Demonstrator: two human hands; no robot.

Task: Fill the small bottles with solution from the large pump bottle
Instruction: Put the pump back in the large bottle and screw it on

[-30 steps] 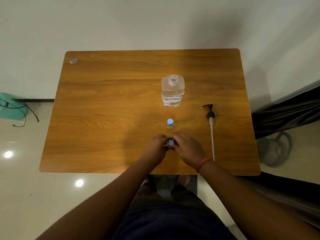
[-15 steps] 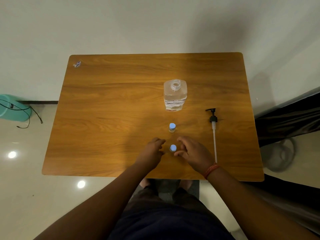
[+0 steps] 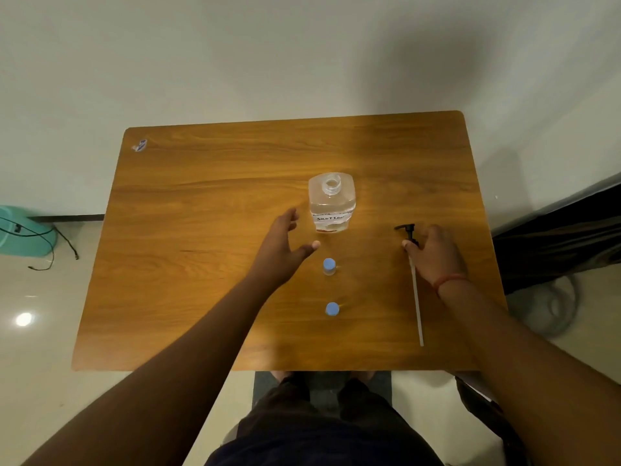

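Observation:
A large clear bottle (image 3: 331,205) with a "SOLUTION" label stands open-necked on the wooden table (image 3: 201,264). Its black pump head with a long white tube (image 3: 415,290) lies to the right. Two small bottles with blue caps stand in front of the big one: the far small bottle (image 3: 329,266) and the near small bottle (image 3: 332,309). My left hand (image 3: 282,250) hovers open just left of the large bottle, fingers spread, touching nothing. My right hand (image 3: 433,253) rests at the pump head, thumb and fingers closing around its collar.
A small sticker (image 3: 139,145) sits at the table's far left corner. A teal bin with black cables (image 3: 23,235) stands on the floor to the left. Dark fabric (image 3: 554,237) lies to the right of the table.
Both hands left the near small bottle, which now stands capped alone. The left hand moved up toward the large bottle; the right hand moved right to the pump head.

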